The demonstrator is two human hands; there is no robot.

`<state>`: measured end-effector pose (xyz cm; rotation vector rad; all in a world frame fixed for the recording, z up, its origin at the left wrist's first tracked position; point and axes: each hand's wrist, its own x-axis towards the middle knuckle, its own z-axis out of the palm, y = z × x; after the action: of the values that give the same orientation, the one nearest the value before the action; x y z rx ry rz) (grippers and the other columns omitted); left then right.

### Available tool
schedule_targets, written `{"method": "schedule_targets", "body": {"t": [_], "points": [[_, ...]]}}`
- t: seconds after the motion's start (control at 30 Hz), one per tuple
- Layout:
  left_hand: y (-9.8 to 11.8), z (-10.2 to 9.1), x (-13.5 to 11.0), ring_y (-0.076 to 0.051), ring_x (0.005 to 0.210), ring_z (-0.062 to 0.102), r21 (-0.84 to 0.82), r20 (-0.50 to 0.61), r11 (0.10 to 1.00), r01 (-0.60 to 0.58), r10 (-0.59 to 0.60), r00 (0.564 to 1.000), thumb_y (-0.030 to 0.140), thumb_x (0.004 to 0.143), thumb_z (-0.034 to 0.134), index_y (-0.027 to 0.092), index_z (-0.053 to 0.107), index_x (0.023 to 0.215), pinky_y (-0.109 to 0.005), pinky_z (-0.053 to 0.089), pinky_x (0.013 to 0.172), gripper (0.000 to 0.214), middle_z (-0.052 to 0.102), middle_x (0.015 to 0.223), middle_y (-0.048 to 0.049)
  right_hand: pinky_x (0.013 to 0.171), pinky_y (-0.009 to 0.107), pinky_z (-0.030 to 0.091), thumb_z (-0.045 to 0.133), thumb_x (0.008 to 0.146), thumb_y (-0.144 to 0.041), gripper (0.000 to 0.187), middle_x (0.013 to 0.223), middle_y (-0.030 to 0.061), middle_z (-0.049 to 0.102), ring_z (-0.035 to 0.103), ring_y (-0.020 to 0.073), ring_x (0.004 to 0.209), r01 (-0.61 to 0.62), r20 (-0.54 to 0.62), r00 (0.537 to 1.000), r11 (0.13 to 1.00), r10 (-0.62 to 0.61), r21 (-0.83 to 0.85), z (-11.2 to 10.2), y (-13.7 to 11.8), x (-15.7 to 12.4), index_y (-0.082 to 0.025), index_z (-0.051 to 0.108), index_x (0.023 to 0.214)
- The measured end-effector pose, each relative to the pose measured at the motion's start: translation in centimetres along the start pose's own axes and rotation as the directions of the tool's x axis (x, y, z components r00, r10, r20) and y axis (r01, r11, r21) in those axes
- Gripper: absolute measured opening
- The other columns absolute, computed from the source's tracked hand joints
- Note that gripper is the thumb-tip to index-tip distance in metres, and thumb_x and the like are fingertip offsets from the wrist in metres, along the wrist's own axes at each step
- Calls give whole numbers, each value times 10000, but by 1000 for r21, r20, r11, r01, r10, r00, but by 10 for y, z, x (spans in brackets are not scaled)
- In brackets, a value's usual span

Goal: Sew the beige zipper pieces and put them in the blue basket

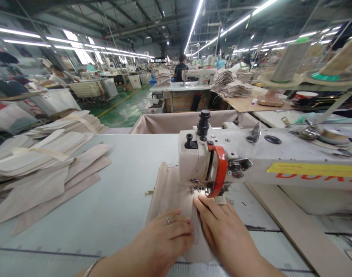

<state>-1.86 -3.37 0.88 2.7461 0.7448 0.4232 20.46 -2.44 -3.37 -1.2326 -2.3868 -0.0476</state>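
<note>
A beige fabric piece lies on the sewing table under the head of a white sewing machine with an orange guard. My left hand, a ring on one finger, presses flat on the fabric left of a raised fold. My right hand lies flat on the fabric's right side, fingertips just in front of the lit needle area. Both hands hold the cloth down; neither grips it.
Stacks of cut beige pieces lie at the table's left. A fabric bin hangs behind the table. Thread cones stand at the right. A person sits at a far machine; another person is at far left.
</note>
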Motion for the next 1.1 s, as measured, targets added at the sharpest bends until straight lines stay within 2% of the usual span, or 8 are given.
{"method": "schedule_targets", "body": {"t": [0.2,0.37,0.57,0.73,0.9,1.1], "points": [[-14,4,8,-160,1198,559,9,13,1000,10,-11,1000,137,969,452,176,563,1236,-347,262,1199,292,655,1214,-49,918,451,386,382,989,-158,416,1309,85,549,529,256,1060,5,-15,1000,1000,-5,-24,2,0,0,-157,457,1398],[-26,6,18,-182,1200,556,78,16,997,-14,13,1000,142,982,439,138,573,1200,-347,332,1161,256,643,1227,-76,907,436,410,405,988,-158,402,1282,88,562,529,249,1066,2,-22,1000,1000,-2,15,3,0,1,-152,473,1384],[-39,1,30,-197,1177,572,104,17,994,42,-44,999,115,967,449,148,601,1151,-343,436,1081,241,660,1174,-71,869,421,445,398,989,-161,389,1267,107,571,548,252,1037,21,-44,999,1000,-20,22,0,0,3,-147,497,1365],[-47,-1,39,-185,1155,589,103,-21,993,61,-59,998,103,953,467,165,613,1147,-327,459,1059,251,669,1155,-63,870,442,463,431,961,-143,427,1254,133,572,546,272,1048,39,-44,998,999,-40,-9,1,1,3,-123,481,1385],[-54,1,44,-179,1069,630,106,-92,985,135,-125,988,105,969,440,183,654,1092,-317,496,1002,259,685,1121,-52,895,469,461,473,938,-128,453,1238,135,575,531,287,1051,20,-33,999,1000,-20,-20,3,1,5,-106,478,1391],[-62,6,47,-191,1005,656,89,-122,960,265,-253,960,93,938,471,217,684,1033,-331,525,945,264,702,1092,-18,892,484,469,486,922,-123,473,1258,151,561,513,311,1096,-14,1,1000,999,14,-36,6,1,6,-100,478,1395]]}}
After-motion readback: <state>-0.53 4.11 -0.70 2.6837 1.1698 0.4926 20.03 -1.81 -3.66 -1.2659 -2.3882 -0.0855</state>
